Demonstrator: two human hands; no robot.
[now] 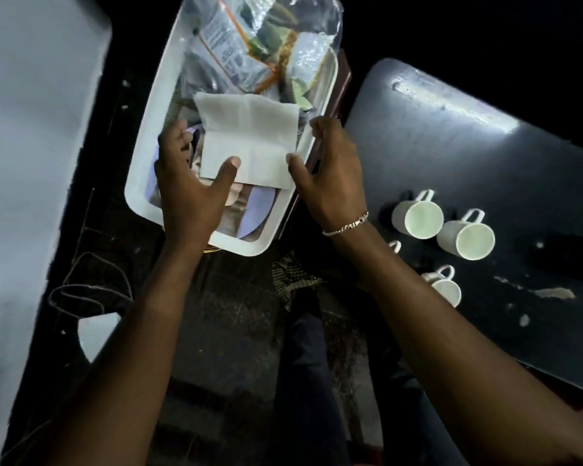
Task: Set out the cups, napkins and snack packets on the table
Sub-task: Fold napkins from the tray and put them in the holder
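A white folded napkin (249,139) is held over a white tray (142,183). My left hand (192,186) pinches its lower left edge with the thumb on top. My right hand (330,173) pinches its right edge, thumb against the paper. Clear snack packets (249,42) with printed labels fill the far end of the tray. White cups stand on the dark table (485,156) to the right: one (418,218), a second (466,238), a third (446,290) near my right forearm, which partly hides a further cup handle (395,245).
The tray rests on a dark brown stand (337,105) between the dark table and a pale grey surface (31,163) at left. A loose cord (88,284) lies on the dark floor below. My legs are under my arms.
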